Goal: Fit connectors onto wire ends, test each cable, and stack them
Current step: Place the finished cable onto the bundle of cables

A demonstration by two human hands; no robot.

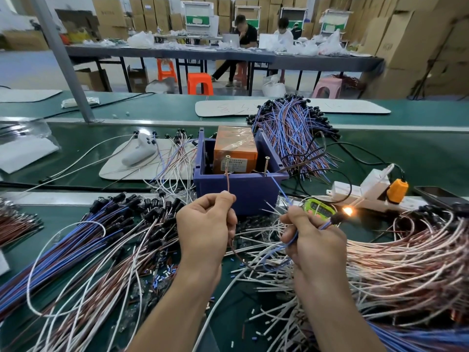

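My left hand [206, 226] pinches a brown wire [228, 182] whose tip reaches up to the left screw [227, 158] on the blue box [241, 186]. My right hand [311, 237] grips a blue wire [281, 190] that runs up toward the right screw [266, 161]. The same cable's black lamp holder [337, 219] sticks out to the right of that hand, and its small bulb [347, 211] glows. An orange block [234, 148] sits inside the box.
Bundles of blue, brown and white cables with black ends lie at left [101, 240], at right [406, 250] and behind the box [291, 128]. A white power strip [355, 191] with an orange plug, a green timer [319, 209] and a white controller [139, 151] lie nearby. People sit at a far table.
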